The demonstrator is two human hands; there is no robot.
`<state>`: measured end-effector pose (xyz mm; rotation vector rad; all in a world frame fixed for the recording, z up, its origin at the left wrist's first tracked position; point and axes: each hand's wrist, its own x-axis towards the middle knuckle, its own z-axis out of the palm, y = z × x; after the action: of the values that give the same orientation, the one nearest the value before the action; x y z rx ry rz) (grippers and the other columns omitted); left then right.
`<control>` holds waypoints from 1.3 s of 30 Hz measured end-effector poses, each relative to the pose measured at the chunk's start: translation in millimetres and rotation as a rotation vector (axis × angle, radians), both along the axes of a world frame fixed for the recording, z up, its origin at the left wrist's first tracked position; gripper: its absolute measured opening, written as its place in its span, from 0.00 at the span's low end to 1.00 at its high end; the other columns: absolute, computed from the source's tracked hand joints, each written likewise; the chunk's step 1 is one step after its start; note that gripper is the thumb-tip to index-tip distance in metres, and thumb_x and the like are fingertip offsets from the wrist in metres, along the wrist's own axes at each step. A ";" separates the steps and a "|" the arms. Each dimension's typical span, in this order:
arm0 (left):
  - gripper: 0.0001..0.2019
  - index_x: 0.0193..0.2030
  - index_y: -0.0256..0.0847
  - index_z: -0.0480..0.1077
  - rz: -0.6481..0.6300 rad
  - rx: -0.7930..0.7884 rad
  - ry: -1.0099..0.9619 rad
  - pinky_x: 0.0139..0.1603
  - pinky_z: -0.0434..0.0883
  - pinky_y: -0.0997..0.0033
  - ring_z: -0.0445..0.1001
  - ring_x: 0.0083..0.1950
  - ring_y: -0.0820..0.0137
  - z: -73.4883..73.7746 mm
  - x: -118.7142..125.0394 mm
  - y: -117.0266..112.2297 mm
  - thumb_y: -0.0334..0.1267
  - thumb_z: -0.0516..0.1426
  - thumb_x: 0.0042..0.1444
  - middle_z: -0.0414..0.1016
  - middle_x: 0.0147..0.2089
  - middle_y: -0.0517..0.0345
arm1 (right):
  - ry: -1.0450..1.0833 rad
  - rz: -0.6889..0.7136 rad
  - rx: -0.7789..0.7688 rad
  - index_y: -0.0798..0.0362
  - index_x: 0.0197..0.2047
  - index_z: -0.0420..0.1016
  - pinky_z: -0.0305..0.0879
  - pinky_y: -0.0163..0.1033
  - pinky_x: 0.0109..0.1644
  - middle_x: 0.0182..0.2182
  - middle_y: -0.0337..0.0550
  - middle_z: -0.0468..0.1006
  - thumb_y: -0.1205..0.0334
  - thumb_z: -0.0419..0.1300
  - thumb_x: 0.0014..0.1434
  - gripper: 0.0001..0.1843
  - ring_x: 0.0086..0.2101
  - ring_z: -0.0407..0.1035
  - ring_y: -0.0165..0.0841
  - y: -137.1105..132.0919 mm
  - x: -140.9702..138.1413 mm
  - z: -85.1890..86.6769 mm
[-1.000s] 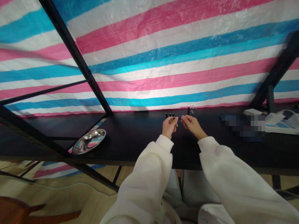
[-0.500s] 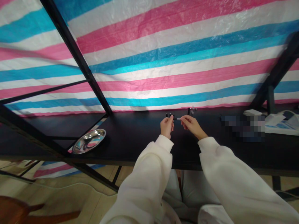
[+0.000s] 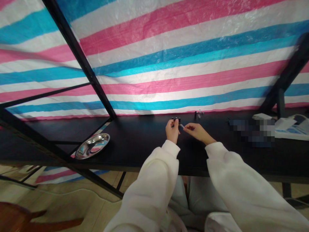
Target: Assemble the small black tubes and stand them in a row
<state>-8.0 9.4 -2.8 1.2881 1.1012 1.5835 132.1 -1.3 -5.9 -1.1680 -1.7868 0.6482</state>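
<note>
A slim pale piece (image 3: 182, 126) bridges the gap between the hands, just right of the frame's centre and above the black desk (image 3: 135, 138). It slants down towards the right, whereas half a second ago it lay nearly level, with a dark length showing beside it. The right hand (image 3: 194, 129) has dropped a little and come nearer the left; its fingers are pinched on the piece's lower end. The left hand (image 3: 172, 129) has hardly shifted, and its fingers appear closed on the other end, though the piece is so small and blurred that I can't be sure of that grip. I judge the change to be one of angle, not a release: the piece is still being worked by both hands.

Just beyond the left fingertips, small black cylinders (image 3: 179, 119) are partly hidden by that hand. Farther right, near the desk's back edge, a black upright peg (image 3: 195, 114) stands beside a small clear fitting (image 3: 200, 113); both are unmoved, clear of either hand. Outward from there, a shiny steel dish (image 3: 105, 139) sits well apart at left of the frame, and a white device (image 3: 293, 132) lies at the right edge.
</note>
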 end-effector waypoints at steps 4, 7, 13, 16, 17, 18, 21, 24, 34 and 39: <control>0.16 0.35 0.37 0.63 -0.018 -0.039 -0.036 0.12 0.55 0.81 0.58 0.11 0.84 2.0 -0.2 -1.2 0.50 0.52 0.52 0.72 0.29 0.60 | 0.074 -0.143 0.089 0.55 0.27 0.72 0.61 0.37 0.30 0.24 0.42 0.72 0.47 0.58 0.46 0.18 0.25 0.64 0.29 2.1 2.0 1.8; 0.15 0.34 0.35 0.65 -0.195 -0.089 0.057 0.12 0.55 0.81 0.58 0.11 0.84 2.0 2.3 -5.0 0.48 0.55 0.50 0.72 0.26 0.60 | 0.251 -0.188 0.018 0.56 0.30 0.71 0.59 0.35 0.26 0.22 0.40 0.72 0.45 0.58 0.45 0.20 0.22 0.62 0.28 1.9 1.6 4.9; 0.15 0.32 0.34 0.68 -0.384 -0.066 0.192 0.12 0.53 0.80 0.57 0.11 0.83 2.5 3.8 -9.7 0.47 0.56 0.49 0.70 0.22 0.61 | 0.377 -0.030 -0.136 0.55 0.32 0.69 0.50 0.31 0.17 0.16 0.32 0.65 0.45 0.61 0.43 0.22 0.15 0.55 0.23 -2.4 0.1 8.1; 0.15 0.31 0.34 0.69 -0.385 -0.059 0.194 0.12 0.52 0.79 0.56 0.11 0.83 3.7 1.6 -9.5 0.47 0.56 0.49 0.70 0.22 0.60 | 0.407 0.038 -0.183 0.56 0.34 0.70 0.51 0.31 0.18 0.15 0.32 0.65 0.46 0.62 0.43 0.22 0.15 0.56 0.23 -5.0 2.7 10.2; 0.16 0.31 0.34 0.70 -0.394 -0.061 0.193 0.13 0.52 0.79 0.56 0.11 0.83 3.9 1.0 -9.4 0.48 0.56 0.49 0.70 0.22 0.60 | 0.416 0.064 -0.206 0.56 0.35 0.71 0.51 0.31 0.18 0.15 0.32 0.65 0.46 0.62 0.44 0.22 0.16 0.57 0.23 -5.7 4.3 11.0; 0.16 0.31 0.34 0.70 -0.409 -0.066 0.192 0.13 0.52 0.79 0.56 0.11 0.83 4.1 0.5 -9.4 0.48 0.56 0.48 0.70 0.22 0.59 | 0.423 0.089 -0.229 0.56 0.36 0.71 0.51 0.31 0.18 0.15 0.32 0.65 0.47 0.62 0.44 0.22 0.16 0.57 0.23 -6.2 6.0 11.6; 0.17 0.31 0.34 0.70 -0.461 -0.083 0.178 0.13 0.52 0.79 0.57 0.12 0.83 3.7 0.0 -9.9 0.49 0.56 0.48 0.71 0.24 0.59 | 0.444 0.151 -0.284 0.56 0.35 0.72 0.49 0.30 0.19 0.15 0.32 0.64 0.49 0.62 0.45 0.20 0.16 0.56 0.23 -7.4 10.6 13.0; 0.18 0.30 0.34 0.69 -0.483 -0.110 0.177 0.13 0.52 0.80 0.57 0.12 0.84 2.3 0.7 -10.2 0.50 0.56 0.48 0.71 0.24 0.59 | 0.463 0.155 -0.296 0.56 0.33 0.71 0.48 0.30 0.19 0.16 0.31 0.64 0.49 0.62 0.44 0.18 0.16 0.55 0.22 -8.7 10.8 14.6; 0.16 0.33 0.34 0.66 -0.393 -0.262 0.242 0.12 0.50 0.80 0.57 0.11 0.83 1.1 2.4 -9.4 0.47 0.50 0.55 0.71 0.25 0.59 | 0.365 -0.102 -0.129 0.56 0.28 0.68 0.50 0.31 0.19 0.17 0.33 0.65 0.46 0.62 0.42 0.20 0.16 0.55 0.22 -1.4 2.8 6.4; 0.13 0.35 0.35 0.68 -0.265 -0.093 0.408 0.18 0.57 0.80 0.59 0.15 0.81 2.6 1.8 -14.1 0.42 0.47 0.57 0.68 0.23 0.61 | 0.328 -0.261 -0.069 0.57 0.29 0.69 0.54 0.33 0.21 0.20 0.39 0.69 0.44 0.60 0.42 0.22 0.18 0.58 0.25 4.2 6.1 0.4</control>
<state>-6.2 -4.8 -0.2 1.6619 1.1733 1.0890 138.3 2.9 -5.5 -1.2356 -1.3219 0.7041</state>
